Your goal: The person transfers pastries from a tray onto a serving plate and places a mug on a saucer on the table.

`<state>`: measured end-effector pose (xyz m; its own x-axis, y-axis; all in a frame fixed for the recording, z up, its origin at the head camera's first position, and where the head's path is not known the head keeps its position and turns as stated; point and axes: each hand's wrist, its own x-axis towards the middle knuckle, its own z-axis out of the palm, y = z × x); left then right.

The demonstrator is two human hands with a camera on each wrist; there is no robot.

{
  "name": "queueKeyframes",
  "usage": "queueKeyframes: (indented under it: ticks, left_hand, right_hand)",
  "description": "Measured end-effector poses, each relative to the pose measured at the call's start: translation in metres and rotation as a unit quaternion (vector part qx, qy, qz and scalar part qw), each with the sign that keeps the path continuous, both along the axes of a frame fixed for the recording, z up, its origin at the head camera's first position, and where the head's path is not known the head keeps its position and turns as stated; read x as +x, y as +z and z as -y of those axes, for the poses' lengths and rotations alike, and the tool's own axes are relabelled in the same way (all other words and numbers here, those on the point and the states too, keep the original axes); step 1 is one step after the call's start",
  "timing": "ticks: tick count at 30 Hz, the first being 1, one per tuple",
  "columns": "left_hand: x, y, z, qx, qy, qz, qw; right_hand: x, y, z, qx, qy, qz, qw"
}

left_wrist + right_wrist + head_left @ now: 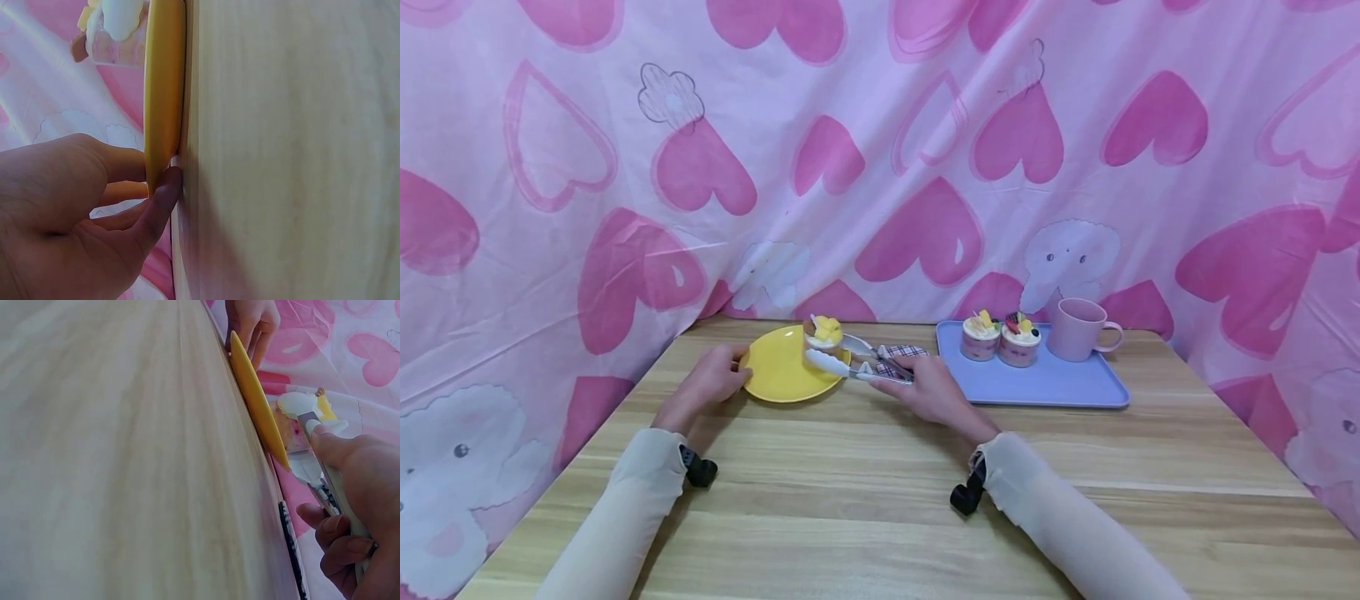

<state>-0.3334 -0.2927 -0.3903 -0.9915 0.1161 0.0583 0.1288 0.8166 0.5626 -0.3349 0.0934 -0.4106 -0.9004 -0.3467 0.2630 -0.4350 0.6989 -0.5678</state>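
Note:
A yellow plate (775, 375) lies on the table at the left. My left hand (718, 375) pinches its left rim, thumb above and a finger below, as the left wrist view shows. With my right hand (928, 387) I grip a pair of tongs (861, 372) with white tips. Between those tips is a dessert cup (823, 333) with cream and yellow fruit on top, upright over the plate's right side. Whether its base touches the plate I cannot tell; in the left wrist view the plate's rim (164, 81) hides it.
To the right, a blue tray (1037, 390) bears two more fruit-topped dessert cups (980, 337) and a pink mug (1075, 331). A checked cloth (891, 352) lies partly behind the tongs. The heart-patterned curtain (917, 237) hangs along the table's back edge.

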Motion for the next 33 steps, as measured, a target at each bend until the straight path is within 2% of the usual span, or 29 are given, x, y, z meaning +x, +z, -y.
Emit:
queueKeyframes:
  ticks: [12, 33]
  left_hand:
    - [0.000, 0.000, -0.001, 0.000, 0.004, 0.009, 1.0000]
    - [-0.001, -0.001, 0.000, -0.011, 0.001, 0.008, 0.9999]
  right_hand:
    - [-0.006, 0.000, 0.008, -0.034, 0.023, 0.002, 0.999]
    - [-0.011, -0.002, 0.027, -0.015, -0.011, -0.021, 1.000]
